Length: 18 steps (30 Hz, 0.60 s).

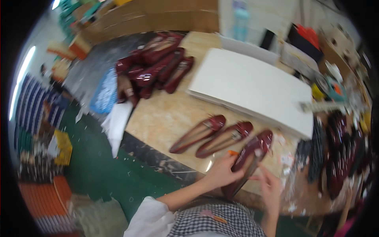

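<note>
My left hand point(224, 172) is closed around the side of a glossy dark-red flat shoe point(258, 146), holding it tilted above the table's near edge with the toe pointing away. A small orange thing point(232, 152) shows by that hand's fingers; its kind is unclear. Close to the shoe's right side, my right hand point(270, 187) has its fingers apart, slightly blurred, with nothing visible in them. Two matching flats, a middle one point(225, 140) and a left one point(199, 134), lie on the marbled tabletop point(158, 122) to the left, each with a bow at the toe.
A heap of dark-red shoes point(158, 65) lies at the far left, beside a blue basket point(106, 93) and white paper point(118, 126). Beyond the flats lies a large white box point(252, 89). More shoes point(339, 154) and a tape dispenser point(333, 89) are at right.
</note>
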Available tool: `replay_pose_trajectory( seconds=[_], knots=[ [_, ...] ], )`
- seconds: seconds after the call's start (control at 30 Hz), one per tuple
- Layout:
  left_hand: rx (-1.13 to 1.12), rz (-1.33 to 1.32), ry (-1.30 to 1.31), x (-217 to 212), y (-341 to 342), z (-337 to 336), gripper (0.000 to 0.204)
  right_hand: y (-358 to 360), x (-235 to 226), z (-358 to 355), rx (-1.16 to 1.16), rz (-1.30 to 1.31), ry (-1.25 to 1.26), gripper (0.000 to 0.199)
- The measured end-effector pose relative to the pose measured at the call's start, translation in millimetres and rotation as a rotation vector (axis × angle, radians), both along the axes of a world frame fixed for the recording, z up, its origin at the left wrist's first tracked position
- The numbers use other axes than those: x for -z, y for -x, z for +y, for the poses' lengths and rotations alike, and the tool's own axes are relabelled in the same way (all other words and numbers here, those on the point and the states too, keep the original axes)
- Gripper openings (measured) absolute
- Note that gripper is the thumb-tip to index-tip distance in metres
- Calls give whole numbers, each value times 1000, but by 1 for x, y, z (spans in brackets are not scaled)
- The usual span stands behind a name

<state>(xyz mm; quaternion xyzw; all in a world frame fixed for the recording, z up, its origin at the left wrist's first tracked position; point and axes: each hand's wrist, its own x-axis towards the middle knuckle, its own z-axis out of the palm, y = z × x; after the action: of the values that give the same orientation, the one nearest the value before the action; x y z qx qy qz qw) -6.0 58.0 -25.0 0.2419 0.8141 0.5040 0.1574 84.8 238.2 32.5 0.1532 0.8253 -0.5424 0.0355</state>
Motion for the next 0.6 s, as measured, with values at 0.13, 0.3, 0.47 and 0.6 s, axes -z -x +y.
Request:
replay_pose_trajectory(
  seconds=[0.13,0.3,0.47,0.6],
  knots=[
    [-59,528,612,-13,37,-51,70,-16,16,42,319,172,-70,34],
    [108,276,515,-1,67,-66,45,6,14,7,62,79,-107,30],
    [-85,525,376,-108,138,-158,25,3,15,36,80,77,-423,28],
    [-770,1016,557,-205,287,-226,24,-9,34,49,182,-6,-391,27]
  ],
)
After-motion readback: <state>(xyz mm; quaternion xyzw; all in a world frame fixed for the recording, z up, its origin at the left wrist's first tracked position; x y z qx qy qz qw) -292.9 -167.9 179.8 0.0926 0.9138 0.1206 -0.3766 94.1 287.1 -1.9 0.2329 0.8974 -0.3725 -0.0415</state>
